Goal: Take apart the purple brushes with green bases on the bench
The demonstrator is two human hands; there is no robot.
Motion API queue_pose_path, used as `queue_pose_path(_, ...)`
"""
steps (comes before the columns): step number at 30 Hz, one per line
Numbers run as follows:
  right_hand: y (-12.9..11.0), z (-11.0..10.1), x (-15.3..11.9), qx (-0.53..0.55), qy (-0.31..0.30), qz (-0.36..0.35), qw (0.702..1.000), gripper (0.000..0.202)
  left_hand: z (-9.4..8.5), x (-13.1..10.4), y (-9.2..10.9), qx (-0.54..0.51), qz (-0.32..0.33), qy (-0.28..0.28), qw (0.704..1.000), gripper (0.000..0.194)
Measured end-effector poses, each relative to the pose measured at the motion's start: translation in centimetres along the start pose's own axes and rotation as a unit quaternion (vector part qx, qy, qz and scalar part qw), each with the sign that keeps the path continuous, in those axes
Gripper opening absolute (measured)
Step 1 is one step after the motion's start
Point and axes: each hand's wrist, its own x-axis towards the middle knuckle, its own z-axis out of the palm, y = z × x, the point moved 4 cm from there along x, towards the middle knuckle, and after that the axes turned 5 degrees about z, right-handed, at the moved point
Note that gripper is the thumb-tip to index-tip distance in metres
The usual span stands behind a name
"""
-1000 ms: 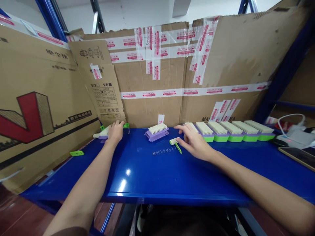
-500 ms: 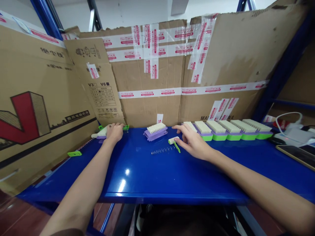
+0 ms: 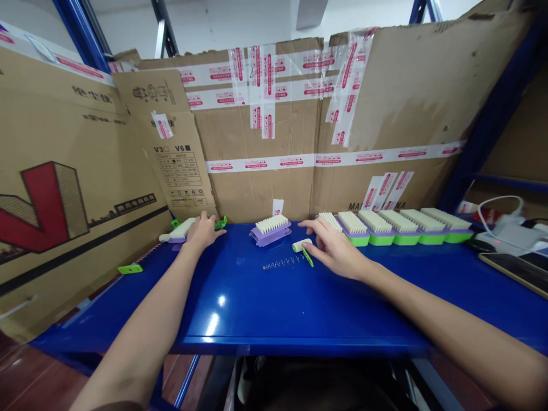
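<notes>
My left hand (image 3: 204, 231) is at the back left of the blue table, palm down, thumb spread to the right. It lies between a white-bristled brush head (image 3: 182, 229) and a green plastic part (image 3: 221, 223); the other fingertips are partly hidden. My right hand (image 3: 334, 245) hovers right of centre, index finger and thumb apart. Its thumb is close to a small white cylinder with a green end (image 3: 301, 245) and a thin green clip (image 3: 307, 257). A metal spring (image 3: 282, 263) lies just left of the clip. Behind stands a purple-based brush head (image 3: 272, 229).
Several brushes with purple and green bases (image 3: 381, 228) stand in a row along the back right. A flat green piece (image 3: 130, 269) lies at the left edge. Cardboard walls (image 3: 265, 137) enclose the back and left. A white charger (image 3: 509, 231) and a phone (image 3: 514, 271) lie at far right.
My left hand has shifted slightly right, and its thumb has spread away from the fingers. The right hand has barely moved.
</notes>
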Motion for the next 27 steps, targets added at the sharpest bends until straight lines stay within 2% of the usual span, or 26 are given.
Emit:
queue_pose_path(6, 0.2, 0.1, 0.0, -0.021, -0.008, 0.005, 1.000, 0.033, 0.2, 0.2, -0.8, -0.016, -0.018, -0.008, 1.000, 0.048)
queue_pose_path(12, 0.4, 0.5, 0.0, -0.051, -0.048, 0.005, 0.998, 0.024, 0.5, 0.4, -0.5, -0.028, 0.002, -0.014, 1.000, 0.029)
queue_pose_path(16, 1.1, 1.1, 0.0, -0.062, -0.064, -0.003, 0.996, 0.022, 0.5, 0.4, -0.4, -0.029, -0.005, -0.013, 0.999, 0.030)
queue_pose_path(19, 1.9, 1.3, 0.0, -0.085, -0.051, 0.007, 0.995, 0.024, 0.3, 0.2, -0.3, -0.028, -0.008, -0.011, 1.000, 0.031)
queue_pose_path(23, 3.1, 1.3, -0.1, -0.110, -0.032, 0.052, 0.992, 0.033, -0.3, -0.2, 0.1, -0.031, -0.014, -0.005, 0.999, 0.031)
queue_pose_path(27, 3.9, 1.5, -0.3, -0.124, -0.045, 0.080, 0.988, 0.045, -2.1, -0.6, 0.8, -0.037, -0.030, 0.032, 0.998, 0.041)
